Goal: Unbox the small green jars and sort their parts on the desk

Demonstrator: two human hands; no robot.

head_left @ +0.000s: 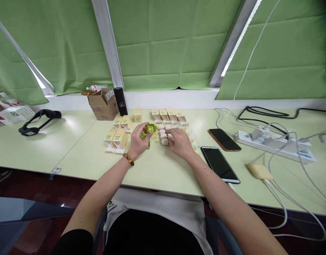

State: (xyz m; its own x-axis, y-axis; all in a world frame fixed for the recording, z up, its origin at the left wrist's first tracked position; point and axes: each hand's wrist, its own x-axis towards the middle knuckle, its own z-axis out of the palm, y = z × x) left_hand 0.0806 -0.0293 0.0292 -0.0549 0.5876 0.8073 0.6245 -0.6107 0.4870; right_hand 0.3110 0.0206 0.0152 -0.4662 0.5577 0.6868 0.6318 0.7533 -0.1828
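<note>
My left hand, wearing a beaded bracelet, holds a small green plastic case between thumb and fingers. More green plastic shows under this hand. My right hand has its fingers curled down onto a pinkish-white rounded block. Next to it are several similar blocks in rows. Tiny yellowish square pieces lie between the two hands. Clear plastic pieces with yellow marks rest right of my right hand, which partly hides them.
Small cream open boxes stand at left, with more boxes behind. A cardboard box and black cylinder stand at the back. Phones, a power strip and cables occupy the right; a black headset lies left.
</note>
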